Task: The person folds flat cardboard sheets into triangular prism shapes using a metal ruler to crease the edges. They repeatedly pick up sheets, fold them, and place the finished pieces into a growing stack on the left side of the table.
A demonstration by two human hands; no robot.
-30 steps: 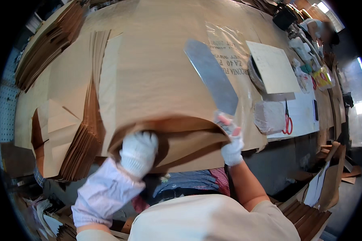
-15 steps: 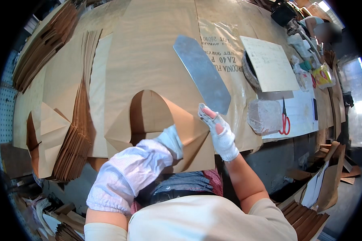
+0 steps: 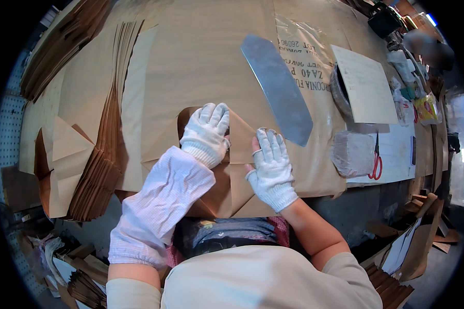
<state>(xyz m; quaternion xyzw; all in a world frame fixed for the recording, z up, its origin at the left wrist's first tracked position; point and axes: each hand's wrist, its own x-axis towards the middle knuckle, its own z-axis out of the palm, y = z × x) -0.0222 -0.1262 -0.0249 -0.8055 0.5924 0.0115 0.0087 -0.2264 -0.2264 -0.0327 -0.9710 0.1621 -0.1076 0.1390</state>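
Note:
A brown kraft paper bag [image 3: 160, 139] lies before me with its near end folded into flaps and a dark pocket partly showing. My left hand [image 3: 209, 129], in a white knit glove and a pale checked sleeve cover, lies over this pocket with its fingers stretched out. It covers much of the opening. My right hand [image 3: 272, 167], in a white glove with some bare fingertips, rests flat on the right corner of the folded end, fingers extended. Neither hand grips anything. Just beyond the right hand lies a flat grey metal plate [image 3: 278, 87] with angled ends.
To the left stand a fanned stack of folded paper bags [image 3: 95, 180] and another brown stack [image 3: 62, 51]. On the right are red-handled scissors [image 3: 377, 162], a plastic-wrapped block [image 3: 353, 154] and a pale board [image 3: 366, 85] over a round container. A person [image 3: 428, 46] is at the far right.
My left hand has come out of the raised pocket and now lies on top of it; the pocket is flatter. My right hand has turned palm down onto the right corner.

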